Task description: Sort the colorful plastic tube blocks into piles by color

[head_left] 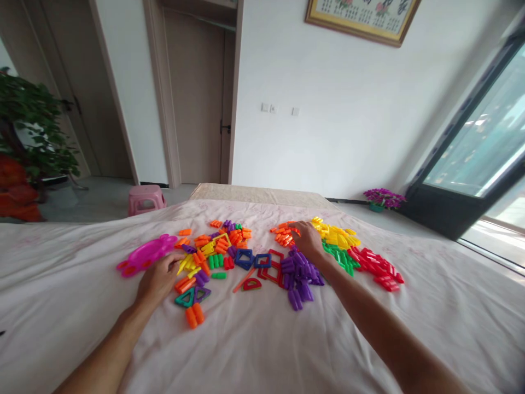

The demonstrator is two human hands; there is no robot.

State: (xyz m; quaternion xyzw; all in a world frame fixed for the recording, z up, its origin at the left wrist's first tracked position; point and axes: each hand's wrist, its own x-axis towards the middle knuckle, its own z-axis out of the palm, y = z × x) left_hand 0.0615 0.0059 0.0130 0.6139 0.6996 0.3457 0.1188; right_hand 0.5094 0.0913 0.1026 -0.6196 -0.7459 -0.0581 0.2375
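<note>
My left hand (pixel 161 275) is at the left of a mixed heap, its fingers curled together beside yellow plastic pieces (pixel 188 262). Whatever is between those fingertips is hidden. Around it lie loose orange pieces (pixel 194 316), green pieces (pixel 216 261) and a teal triangle frame (pixel 185 297). Over a small pile of orange pieces (pixel 283 236), my right hand (pixel 308 239) has its fingers apart, reaching down to the pile. Below its wrist is a purple pile (pixel 301 273); beyond the forearm are green pieces (pixel 342 257), yellow pieces (pixel 336 235) and red pieces (pixel 377 266).
A magenta animal-shaped plastic piece (pixel 150 253) lies left of the heap. Blue square frames (pixel 245 259), red frames (pixel 270 272) and a red half-round frame (pixel 251 284) lie centrally on the wrinkled pale cloth (pixel 246 345). Beyond stand a pink stool (pixel 146 200) and potted flowers (pixel 383 198).
</note>
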